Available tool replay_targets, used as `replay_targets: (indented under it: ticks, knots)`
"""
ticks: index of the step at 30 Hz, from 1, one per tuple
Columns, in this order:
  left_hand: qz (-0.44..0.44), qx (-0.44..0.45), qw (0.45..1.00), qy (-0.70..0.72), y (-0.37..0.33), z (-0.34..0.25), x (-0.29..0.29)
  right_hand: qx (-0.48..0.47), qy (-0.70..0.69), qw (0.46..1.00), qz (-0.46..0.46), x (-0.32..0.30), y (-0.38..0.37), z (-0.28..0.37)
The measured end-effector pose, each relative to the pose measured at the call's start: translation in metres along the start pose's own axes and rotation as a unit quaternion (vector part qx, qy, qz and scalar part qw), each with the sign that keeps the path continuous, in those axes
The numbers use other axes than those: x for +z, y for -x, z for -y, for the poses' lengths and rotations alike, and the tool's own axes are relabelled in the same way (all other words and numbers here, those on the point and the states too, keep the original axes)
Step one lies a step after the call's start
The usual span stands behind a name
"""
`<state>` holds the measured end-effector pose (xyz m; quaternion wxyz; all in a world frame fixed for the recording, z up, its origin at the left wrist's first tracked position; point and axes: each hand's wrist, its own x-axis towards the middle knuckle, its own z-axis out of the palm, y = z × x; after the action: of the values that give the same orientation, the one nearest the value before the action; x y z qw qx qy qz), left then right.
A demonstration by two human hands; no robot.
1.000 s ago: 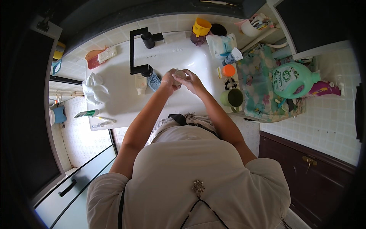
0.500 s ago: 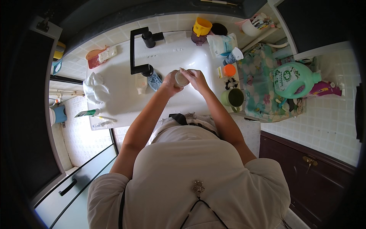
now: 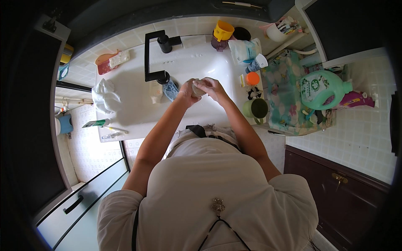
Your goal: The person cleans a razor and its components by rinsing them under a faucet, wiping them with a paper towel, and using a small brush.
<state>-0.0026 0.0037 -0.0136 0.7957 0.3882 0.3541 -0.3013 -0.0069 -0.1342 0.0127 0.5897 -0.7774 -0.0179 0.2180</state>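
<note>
Over the white sink basin (image 3: 201,112), both hands meet around a small round, pale translucent cup or lid (image 3: 197,89); its exact kind is hard to make out. My left hand (image 3: 187,93) wraps its side with closed fingers. Bent over its top and rim are the fingers of my right hand (image 3: 212,88), which cover much of it. Just left of the hands lie a blue see-through bottle or brush-like item (image 3: 170,89) and a cream tube (image 3: 155,91), below the black faucet (image 3: 147,58).
A white cloth (image 3: 104,96) and a red soap dish (image 3: 104,62) sit on the left rim. On the right stand a green mug (image 3: 255,108), an orange-capped jar (image 3: 252,78) and a yellow cup (image 3: 223,30). Beyond them is a large green detergent bottle (image 3: 322,89).
My right fingers have shifted leftward across the round item's opening, hiding more of it. My left hand keeps its hold in nearly the same place.
</note>
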Motion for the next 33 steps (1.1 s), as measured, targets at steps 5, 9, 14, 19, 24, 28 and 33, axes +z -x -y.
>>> replay_targets:
  ticks: [5, 9, 14, 19, 24, 28, 33]
  knots:
    - [0.044, 0.004, 0.999, 0.013, -0.005, -0.004, -0.015, -0.012, -0.038, 0.998, 0.052, -0.003, 0.009, 0.009]
    - [0.004, -0.003, 1.000, -0.005, 0.000, 0.000, -0.001, 0.065, -0.063, 0.993, 0.078, -0.013, -0.001, 0.000]
    - [0.017, -0.001, 1.000, -0.010, 0.000, -0.001, -0.001, -0.022, 0.007, 0.998, 0.058, -0.007, 0.005, -0.001]
    - [-0.022, 0.008, 0.998, -0.056, 0.009, -0.011, 0.005, 0.040, -0.066, 0.994, 0.079, -0.011, 0.001, 0.001]
    - [-0.013, -0.011, 0.999, -0.031, -0.006, -0.005, -0.007, 0.018, 0.059, 0.996, 0.068, -0.001, 0.001, -0.002]
    - [-0.010, 0.007, 0.999, -0.051, -0.006, -0.003, -0.006, -0.013, 0.033, 0.995, 0.097, -0.002, 0.006, -0.006]
    - [0.033, 0.063, 0.997, -0.042, -0.003, 0.008, 0.003, -0.137, 0.054, 0.989, 0.017, 0.019, -0.005, -0.036]
